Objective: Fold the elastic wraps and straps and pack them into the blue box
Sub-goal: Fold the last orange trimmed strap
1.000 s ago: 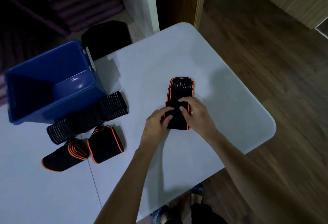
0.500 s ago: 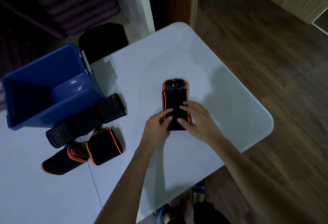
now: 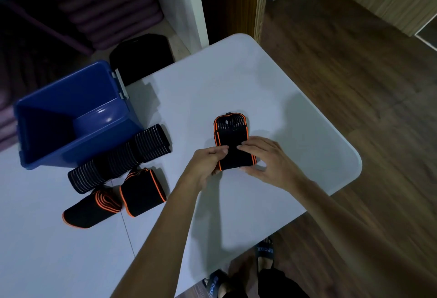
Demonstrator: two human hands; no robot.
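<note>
A folded black wrap with orange edging (image 3: 230,135) lies flat on the white table (image 3: 283,113). My left hand (image 3: 208,159) pinches its near left corner, thumb underneath and fingers on top. My right hand (image 3: 267,158) rests its fingertips on the wrap's near right part, fingers spread. The blue box (image 3: 71,113) stands at the far left, tilted open toward me and empty inside. In front of it lie a black wrap with grey stripes (image 3: 118,158) and two more folded black-and-orange wraps (image 3: 143,191) (image 3: 92,208).
A black cushion-like object (image 3: 142,56) sits on the floor behind the table, by a white wall post. The table's rounded right edge drops to a wooden floor (image 3: 354,61). My feet in dark sandals (image 3: 264,250) show below the near edge.
The loose near flap has been folded flat onto the wrap. My left hand has slid to the wrap's near left corner and pinches it; my right hand has spread over the right side.
</note>
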